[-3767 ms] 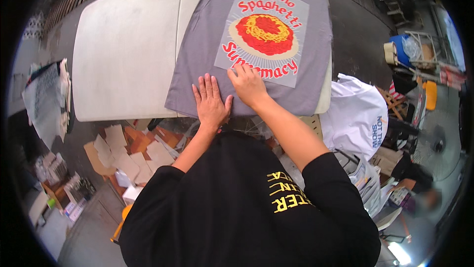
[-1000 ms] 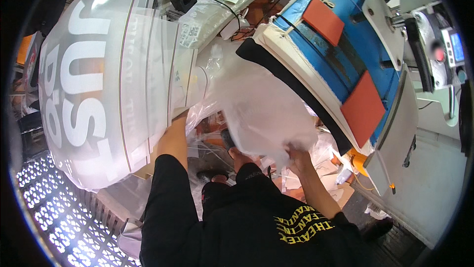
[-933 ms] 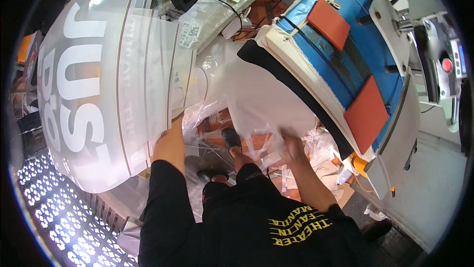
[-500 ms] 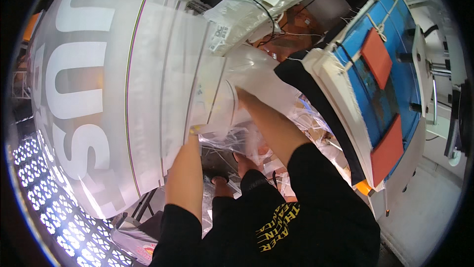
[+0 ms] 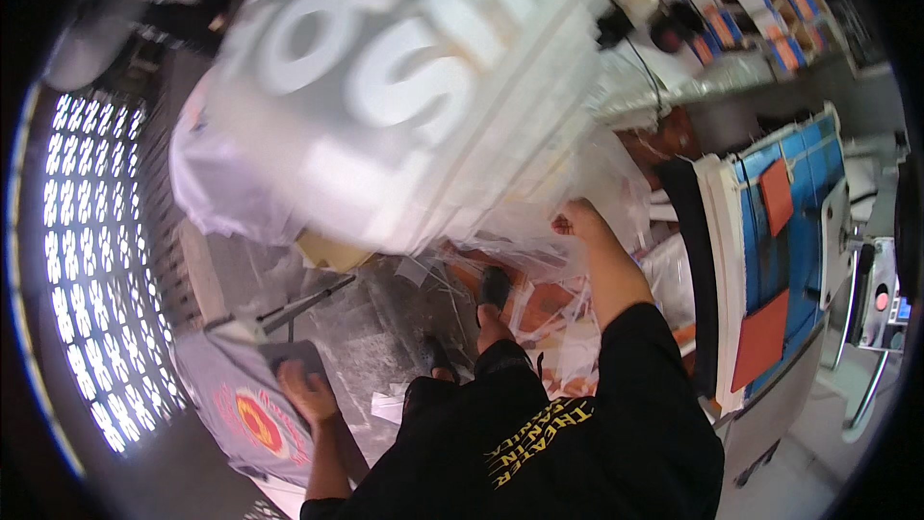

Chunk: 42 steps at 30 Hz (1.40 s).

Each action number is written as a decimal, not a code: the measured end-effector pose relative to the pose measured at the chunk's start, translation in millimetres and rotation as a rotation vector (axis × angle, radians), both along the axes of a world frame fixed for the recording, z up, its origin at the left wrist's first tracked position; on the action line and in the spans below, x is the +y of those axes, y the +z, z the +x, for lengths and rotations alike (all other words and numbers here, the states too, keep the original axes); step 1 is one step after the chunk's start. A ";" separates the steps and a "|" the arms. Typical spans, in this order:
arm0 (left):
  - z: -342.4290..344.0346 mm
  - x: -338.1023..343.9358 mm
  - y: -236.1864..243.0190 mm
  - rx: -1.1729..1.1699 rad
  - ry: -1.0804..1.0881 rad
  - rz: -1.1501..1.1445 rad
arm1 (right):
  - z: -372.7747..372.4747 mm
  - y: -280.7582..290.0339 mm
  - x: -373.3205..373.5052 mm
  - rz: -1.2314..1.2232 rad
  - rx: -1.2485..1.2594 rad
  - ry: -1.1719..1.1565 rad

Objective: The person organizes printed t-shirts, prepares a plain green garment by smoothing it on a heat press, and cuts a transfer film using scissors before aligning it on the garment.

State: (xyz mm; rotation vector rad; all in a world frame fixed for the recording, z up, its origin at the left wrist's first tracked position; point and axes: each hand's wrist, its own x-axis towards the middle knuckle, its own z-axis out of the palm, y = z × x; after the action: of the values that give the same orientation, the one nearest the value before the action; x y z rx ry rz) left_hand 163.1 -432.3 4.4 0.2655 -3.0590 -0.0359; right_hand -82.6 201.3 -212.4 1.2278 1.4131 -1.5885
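My left hand (image 5: 306, 393) is open, its fingers loosely stretched at the edge of a grey cloth (image 5: 217, 390) that bears a round red and yellow print. My right hand (image 5: 577, 218) is closed, fingers curled, against thin clear plastic film (image 5: 611, 178); whether it pinches the film is hard to see. Ahead of me a large translucent plastic sheet (image 5: 423, 126) with big white lettering slants across the view, blurred by motion. Its lower edge hangs between my two hands, nearer the right one.
A blue panel (image 5: 780, 260) with red pads stands tilted at the right, edged in white and black. Clear plastic scraps (image 5: 553, 313) litter the floor around my feet. A patterned pierced block wall (image 5: 96, 260) is at far left, and stacked goods (image 5: 741, 0) fill the far right.
My left hand has left the sheet's edge and come down left to the grey cloth. My right hand has moved right. The sheet appears turned and farther off, and my view has swung left.
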 end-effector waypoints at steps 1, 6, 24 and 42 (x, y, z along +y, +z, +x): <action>50.5 -50.0 -6.1 0.110 0.192 -0.127 | 12.1 36.7 -12.6 -0.130 0.214 -0.192; 133.7 -89.7 20.4 -0.511 0.747 -0.198 | 68.5 30.3 8.2 0.933 0.193 0.485; 226.5 -306.3 8.4 0.121 1.303 0.125 | 383.2 162.4 -169.9 0.733 0.381 1.136; 109.9 221.2 253.5 -1.063 -1.163 1.196 | 473.1 271.0 -85.4 1.332 1.314 0.353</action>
State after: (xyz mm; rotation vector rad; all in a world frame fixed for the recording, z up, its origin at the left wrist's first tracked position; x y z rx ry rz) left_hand 273.0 -211.1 257.9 -1.9685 -2.8211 -2.2953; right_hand 390.5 115.9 58.6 0.1571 3.5798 -1.0034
